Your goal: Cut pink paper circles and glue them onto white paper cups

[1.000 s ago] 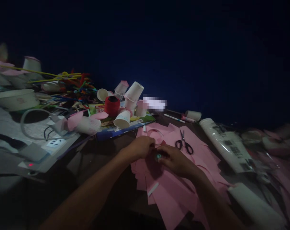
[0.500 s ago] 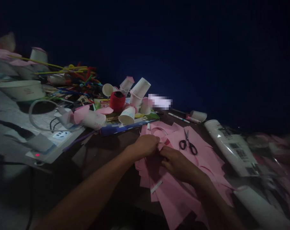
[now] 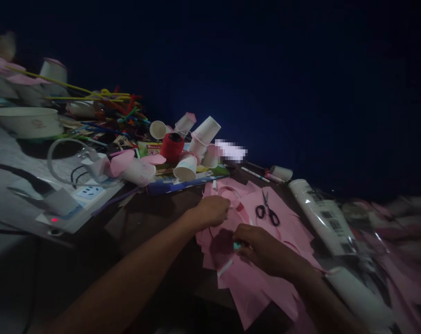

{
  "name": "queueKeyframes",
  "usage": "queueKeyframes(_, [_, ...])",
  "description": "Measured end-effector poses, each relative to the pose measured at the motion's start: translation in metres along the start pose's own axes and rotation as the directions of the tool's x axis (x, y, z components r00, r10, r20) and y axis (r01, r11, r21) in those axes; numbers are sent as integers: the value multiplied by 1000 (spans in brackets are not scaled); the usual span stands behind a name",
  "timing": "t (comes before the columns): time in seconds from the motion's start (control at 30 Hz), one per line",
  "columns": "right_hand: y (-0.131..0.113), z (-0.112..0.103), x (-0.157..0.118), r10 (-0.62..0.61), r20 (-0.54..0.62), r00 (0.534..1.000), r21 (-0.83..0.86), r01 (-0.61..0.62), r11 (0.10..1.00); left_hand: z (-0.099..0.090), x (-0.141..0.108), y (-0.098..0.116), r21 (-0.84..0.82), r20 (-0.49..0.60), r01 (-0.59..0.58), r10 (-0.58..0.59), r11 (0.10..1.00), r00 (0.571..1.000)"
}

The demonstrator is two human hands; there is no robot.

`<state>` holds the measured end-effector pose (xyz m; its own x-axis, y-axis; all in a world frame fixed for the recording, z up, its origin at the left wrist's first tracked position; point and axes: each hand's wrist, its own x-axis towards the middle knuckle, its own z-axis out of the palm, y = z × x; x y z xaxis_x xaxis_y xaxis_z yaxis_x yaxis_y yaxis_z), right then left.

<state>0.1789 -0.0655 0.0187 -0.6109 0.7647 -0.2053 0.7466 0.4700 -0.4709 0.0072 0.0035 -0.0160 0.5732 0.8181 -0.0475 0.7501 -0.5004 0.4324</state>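
Pink paper sheets [image 3: 248, 283] lie in a loose pile on the dark table. Over their left part, my left hand [image 3: 213, 210] is closed with its fingertips at a small piece of pink paper [image 3: 233, 204]. My right hand [image 3: 254, 243] is closed around a small teal object [image 3: 237, 245], mostly hidden by the fingers, just above the pile. Black-handled scissors [image 3: 267, 211] rest on the paper beyond my right hand, blades pointing away. A short white stick [image 3: 225, 268] lies on the sheets nearer to me.
Paper cups with pink pieces [image 3: 137, 171] and a red yarn roll [image 3: 172, 146] stand at the back left. A power strip [image 3: 81, 199] is at left, below colourful pipe cleaners [image 3: 127, 109]. Wrapped cups [image 3: 322, 213] lie at right.
My right hand has drawn back from my left, toward me, and the teal object now shows in its fingers. My left hand has barely moved. The view has shifted slightly.
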Motion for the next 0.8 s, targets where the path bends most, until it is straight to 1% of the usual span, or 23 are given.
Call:
queueKeyframes(0.07, [0,-12,-5,9,-25,1000,84,-7,996,0,0,0,9,4,2,-2,1000,1000])
queueKeyframes(0.17, [0,-28,-6,50,-173,984,191,-17,981,0,0,1,16,5,0,0,1000,1000])
queueKeyframes(0.23, [0,-29,1,62,-231,971,203,-14,979,0,0,2,19,7,1,-1,1000,1000])
queueKeyframes(0.3, [-2,-22,10,37,-223,974,180,4,984,0,2,2,27,26,7,-8,1000,1000])
queueKeyframes(0.4, [-4,-4,24,-19,-187,982,141,46,989,0,4,2,42,62,17,-20,999,998])
queueKeyframes(0.53, [-3,13,33,-52,-191,980,81,68,994,-1,3,2,51,60,11,-14,999,998])
queueKeyframes(0.67, [-1,17,32,-37,-166,985,38,44,998,-4,-1,3,46,49,-2,0,999,999])
queueKeyframes(0.8, [-2,17,25,-28,-100,995,4,28,1000,-6,-2,3,49,47,-6,4,999,999])
